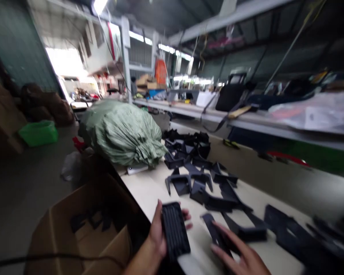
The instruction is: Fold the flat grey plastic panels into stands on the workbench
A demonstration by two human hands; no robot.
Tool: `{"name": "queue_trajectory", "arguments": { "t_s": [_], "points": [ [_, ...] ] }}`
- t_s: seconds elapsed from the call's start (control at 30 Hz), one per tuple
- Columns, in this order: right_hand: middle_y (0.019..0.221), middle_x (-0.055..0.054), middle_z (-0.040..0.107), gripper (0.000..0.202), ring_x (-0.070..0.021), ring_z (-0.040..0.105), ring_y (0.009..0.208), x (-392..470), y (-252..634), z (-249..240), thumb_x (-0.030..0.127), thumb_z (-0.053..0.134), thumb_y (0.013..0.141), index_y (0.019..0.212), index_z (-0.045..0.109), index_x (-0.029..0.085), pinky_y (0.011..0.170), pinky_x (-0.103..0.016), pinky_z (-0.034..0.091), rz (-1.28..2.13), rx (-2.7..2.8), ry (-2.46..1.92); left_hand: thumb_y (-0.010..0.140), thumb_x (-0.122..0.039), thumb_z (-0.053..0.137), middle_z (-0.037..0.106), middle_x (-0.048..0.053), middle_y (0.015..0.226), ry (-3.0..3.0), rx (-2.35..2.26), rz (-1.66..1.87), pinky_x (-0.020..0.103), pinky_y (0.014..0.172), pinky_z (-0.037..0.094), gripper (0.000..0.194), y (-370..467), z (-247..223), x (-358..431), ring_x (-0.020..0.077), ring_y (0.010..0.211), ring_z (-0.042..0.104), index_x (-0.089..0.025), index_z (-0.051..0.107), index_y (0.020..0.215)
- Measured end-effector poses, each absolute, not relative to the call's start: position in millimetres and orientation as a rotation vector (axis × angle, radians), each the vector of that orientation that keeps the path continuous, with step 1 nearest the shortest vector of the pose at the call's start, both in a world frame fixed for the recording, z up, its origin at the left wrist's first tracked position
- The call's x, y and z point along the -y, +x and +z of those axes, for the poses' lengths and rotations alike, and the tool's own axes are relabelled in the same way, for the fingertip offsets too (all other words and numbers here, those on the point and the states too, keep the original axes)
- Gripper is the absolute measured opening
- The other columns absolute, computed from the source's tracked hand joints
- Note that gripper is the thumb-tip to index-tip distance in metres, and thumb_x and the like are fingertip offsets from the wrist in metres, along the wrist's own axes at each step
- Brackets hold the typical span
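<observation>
In my left hand (158,229) I hold a black rectangular plastic part with ridges along its length (175,230); the thumb lies on one side and the fingertips curl round the other. On the right, the thumb and fingers of my right hand (237,248) close on a dark, flat plastic piece (213,229) at the table surface. More black angled plastic parts (199,187) lie scattered just beyond both hands. Blur hides the finer shape of the piece in my right hand.
A light-coloured table (143,187) carries the parts and a bulging green woven sack (123,131). Below its left edge stands an open cardboard box (57,233) with several black pieces inside. A long shelf (189,109) runs behind; a green crate (38,133) sits on the floor.
</observation>
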State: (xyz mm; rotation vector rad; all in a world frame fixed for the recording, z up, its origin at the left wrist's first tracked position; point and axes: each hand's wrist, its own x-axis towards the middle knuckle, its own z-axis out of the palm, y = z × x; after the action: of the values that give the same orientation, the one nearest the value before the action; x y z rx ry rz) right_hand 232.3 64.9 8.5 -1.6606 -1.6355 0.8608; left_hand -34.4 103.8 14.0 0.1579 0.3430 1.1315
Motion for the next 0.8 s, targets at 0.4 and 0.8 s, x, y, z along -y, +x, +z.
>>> {"name": "queue_trajectory", "arguments": {
  "t_s": [0.4, 0.8],
  "points": [
    [0.154, -0.011, 0.061, 0.062, -0.031, 0.062, 0.139, -32, 134, 65, 0.036, 0.072, 0.097, 0.155, 0.054, 0.027, 0.115, -0.051, 0.054, 0.642, 1.922, -1.415, 0.085, -0.081, 0.064, 0.078, 0.022, 0.123, 0.272, -0.532, 1.13, 0.051, 0.112, 0.05, 0.084, -20, 9, -87, 0.0393, 0.13, 0.066, -0.006, 0.075, 0.119],
    [0.15, -0.019, 0.062, 0.062, -0.0371, 0.069, 0.128, -32, 124, 40, 0.038, 0.073, 0.096, 0.154, 0.056, 0.021, 0.107, -0.058, 0.059, 0.62, 1.904, -1.452, 0.07, -0.085, 0.075, 0.082, 0.019, 0.11, 0.306, -0.721, 1.069, 0.04, 0.088, 0.062, 0.085, -12, 6, -82, 0.0372, 0.108, 0.076, -0.009, 0.082, 0.106]
  ]
}}
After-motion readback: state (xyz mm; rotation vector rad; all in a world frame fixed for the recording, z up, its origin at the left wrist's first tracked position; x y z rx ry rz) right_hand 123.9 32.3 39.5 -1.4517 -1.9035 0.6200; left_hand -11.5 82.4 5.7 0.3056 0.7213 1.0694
